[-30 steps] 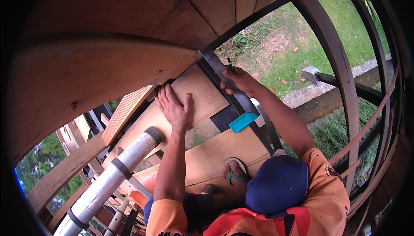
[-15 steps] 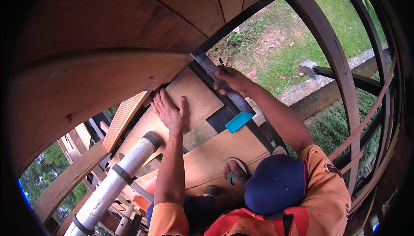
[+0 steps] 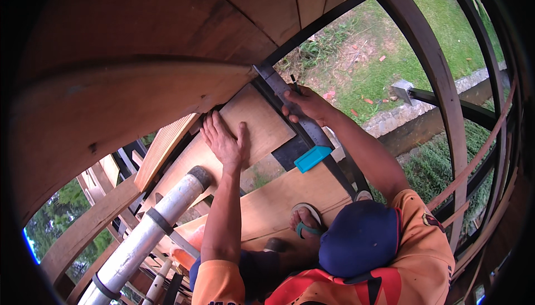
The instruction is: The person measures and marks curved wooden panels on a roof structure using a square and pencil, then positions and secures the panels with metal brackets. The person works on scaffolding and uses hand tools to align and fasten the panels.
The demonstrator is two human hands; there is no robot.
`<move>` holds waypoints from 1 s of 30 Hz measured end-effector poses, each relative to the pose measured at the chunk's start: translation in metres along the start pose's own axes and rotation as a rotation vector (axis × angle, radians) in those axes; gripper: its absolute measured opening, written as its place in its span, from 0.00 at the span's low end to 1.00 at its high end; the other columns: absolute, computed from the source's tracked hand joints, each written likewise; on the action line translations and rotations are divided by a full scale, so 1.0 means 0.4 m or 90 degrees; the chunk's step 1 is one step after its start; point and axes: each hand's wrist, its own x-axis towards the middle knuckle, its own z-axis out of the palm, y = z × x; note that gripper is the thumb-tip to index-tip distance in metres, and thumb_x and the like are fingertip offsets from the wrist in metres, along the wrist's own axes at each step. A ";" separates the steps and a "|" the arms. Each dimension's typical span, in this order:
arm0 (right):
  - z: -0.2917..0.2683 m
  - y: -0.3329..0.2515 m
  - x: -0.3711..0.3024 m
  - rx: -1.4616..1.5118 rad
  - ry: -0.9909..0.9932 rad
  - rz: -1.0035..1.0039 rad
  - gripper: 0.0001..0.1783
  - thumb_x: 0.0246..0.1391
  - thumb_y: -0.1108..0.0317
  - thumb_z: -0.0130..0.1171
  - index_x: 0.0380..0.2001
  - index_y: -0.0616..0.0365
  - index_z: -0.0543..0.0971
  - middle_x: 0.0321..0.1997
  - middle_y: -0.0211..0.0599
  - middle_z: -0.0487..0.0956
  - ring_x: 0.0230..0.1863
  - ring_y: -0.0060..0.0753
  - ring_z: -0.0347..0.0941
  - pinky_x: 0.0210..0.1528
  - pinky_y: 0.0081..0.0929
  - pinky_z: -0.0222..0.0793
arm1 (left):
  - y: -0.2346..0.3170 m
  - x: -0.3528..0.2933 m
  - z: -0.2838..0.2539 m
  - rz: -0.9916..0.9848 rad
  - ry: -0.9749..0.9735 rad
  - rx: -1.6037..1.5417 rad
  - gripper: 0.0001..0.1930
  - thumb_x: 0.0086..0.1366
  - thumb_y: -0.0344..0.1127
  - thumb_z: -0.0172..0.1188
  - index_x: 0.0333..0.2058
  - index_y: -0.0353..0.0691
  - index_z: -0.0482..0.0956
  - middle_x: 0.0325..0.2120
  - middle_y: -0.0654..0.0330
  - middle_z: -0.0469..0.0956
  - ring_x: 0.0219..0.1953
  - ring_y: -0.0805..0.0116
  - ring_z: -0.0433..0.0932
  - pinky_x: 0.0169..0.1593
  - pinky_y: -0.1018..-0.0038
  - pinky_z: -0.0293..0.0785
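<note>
My left hand [image 3: 223, 140] lies flat, fingers spread, on a light wooden board [image 3: 262, 121] set against the curved wooden wall. My right hand [image 3: 306, 104] reaches up to the board's right edge. It grips a short dark pencil [image 3: 293, 80] and presses on the grey metal blade of a try square [image 3: 278, 85]. The blade runs along the board's edge, and the square's teal stock [image 3: 312, 158] sits below my hand.
An aluminium ladder [image 3: 150, 227] rises from the lower left beside my left arm. A sandalled foot [image 3: 304, 221] rests on a wide plank [image 3: 278, 199]. Dark curved frame ribs [image 3: 423, 54] arch over grass and a stone channel [image 3: 423, 115] far below.
Both hands keep their places on the board and the square. Only the view has swayed a little.
</note>
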 end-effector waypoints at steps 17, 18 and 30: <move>-0.004 0.004 0.004 -0.014 -0.014 -0.010 0.17 0.71 0.52 0.54 0.51 0.53 0.71 0.31 0.32 0.79 0.21 0.19 0.71 0.25 0.21 0.70 | 0.005 0.003 -0.004 -0.004 -0.002 -0.003 0.43 0.63 0.60 0.56 0.67 0.31 0.62 0.66 0.42 0.62 0.72 0.43 0.54 0.76 0.50 0.38; -0.007 0.005 0.006 -0.014 -0.015 -0.012 0.17 0.71 0.52 0.53 0.51 0.53 0.71 0.31 0.32 0.79 0.21 0.19 0.71 0.25 0.21 0.70 | 0.006 0.004 -0.004 -0.004 0.000 -0.001 0.43 0.63 0.60 0.56 0.67 0.31 0.62 0.66 0.42 0.62 0.72 0.43 0.54 0.76 0.50 0.38; 0.002 0.004 0.001 0.003 -0.017 -0.016 0.15 0.71 0.54 0.54 0.49 0.53 0.71 0.30 0.32 0.79 0.21 0.19 0.71 0.25 0.20 0.70 | -0.003 0.001 0.004 -0.004 -0.006 0.010 0.44 0.63 0.60 0.57 0.67 0.31 0.61 0.66 0.40 0.62 0.72 0.43 0.55 0.76 0.50 0.37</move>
